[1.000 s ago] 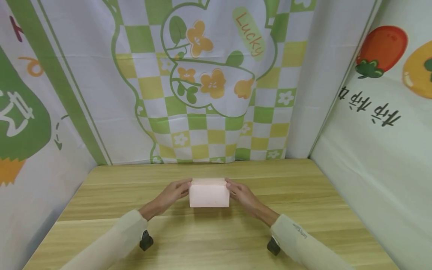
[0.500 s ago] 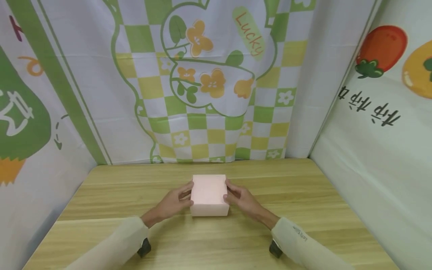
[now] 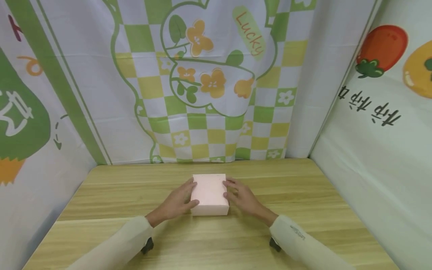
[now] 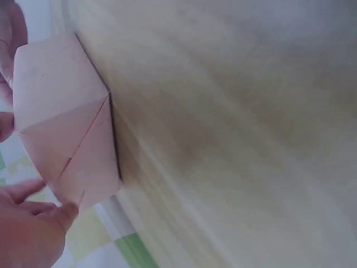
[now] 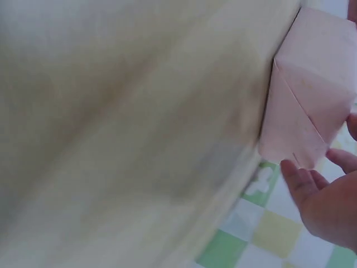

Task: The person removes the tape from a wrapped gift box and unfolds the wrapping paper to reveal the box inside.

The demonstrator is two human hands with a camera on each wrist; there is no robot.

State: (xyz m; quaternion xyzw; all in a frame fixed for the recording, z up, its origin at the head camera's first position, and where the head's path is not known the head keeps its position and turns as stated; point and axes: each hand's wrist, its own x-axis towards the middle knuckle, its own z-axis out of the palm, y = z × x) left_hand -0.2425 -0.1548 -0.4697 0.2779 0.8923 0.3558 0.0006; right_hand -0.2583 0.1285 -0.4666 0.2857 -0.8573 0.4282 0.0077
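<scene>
A small closed pale pink paper box (image 3: pixel 210 190) sits flat on the wooden table in front of me. At its left side, my left hand (image 3: pixel 176 201) has its thumb over the near corner of the top and its fingers by the far corner. My right hand (image 3: pixel 245 198) lies along the opposite side, fingertips at the top's right edge. In the left wrist view, fingertips of the left hand (image 4: pixel 34 223) touch the box's end (image 4: pixel 78 162), where a slit and folded flap show. The right wrist view has fingers of the right hand (image 5: pixel 329 195) at the other end.
The light wooden table (image 3: pixel 209 243) extends around the box. Behind it hangs a green and yellow checked cloth (image 3: pixel 206 138). White printed cloth walls (image 3: pixel 371 157) close off both sides.
The box has gone from tilted, its front face toward me, to flat with the top showing. Since half a second ago, my left thumb and fingers have shifted onto the top's edge.
</scene>
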